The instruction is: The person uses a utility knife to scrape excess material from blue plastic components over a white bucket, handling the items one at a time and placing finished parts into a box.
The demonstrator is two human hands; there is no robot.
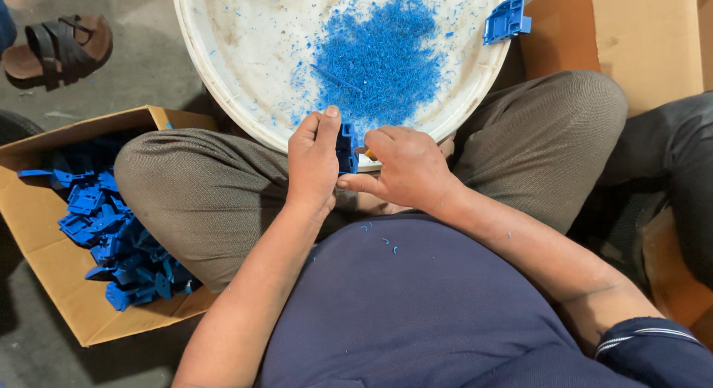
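Hands trimming a blue plastic part over a white basin

Seen from above, looking down past a dark blue shirt (pixel 416 306) and crossed legs in grey-brown trousers (pixel 215 195). Left hand (pixel 312 165) clenched around a small blue plastic part (pixel 346 147), thumb pressed along its near side, remaining fingers curled behind it. Part held upright, just beyond the thumb tip and wedged between both hands. Right hand (pixel 405 165) closed on a slim tool with a yellowish tip (pixel 366 152), only barely visible between forefinger and thumb, touching or nearly touching the part; exact contact hard to tell. Directly beyond the fingertips, a round white basin (pixel 245 31) resting against the knees, with a heap of blue shavings (pixel 379 50) in its middle. Far past the right fingers, on the basin rim, another blue part (pixel 506 20). Well away from the left hand's outer side, an open cardboard box (pixel 44 232) filled with blue parts (pixel 111 232). Farther off beyond that, a brown sandal (pixel 59 46) on the concrete floor.
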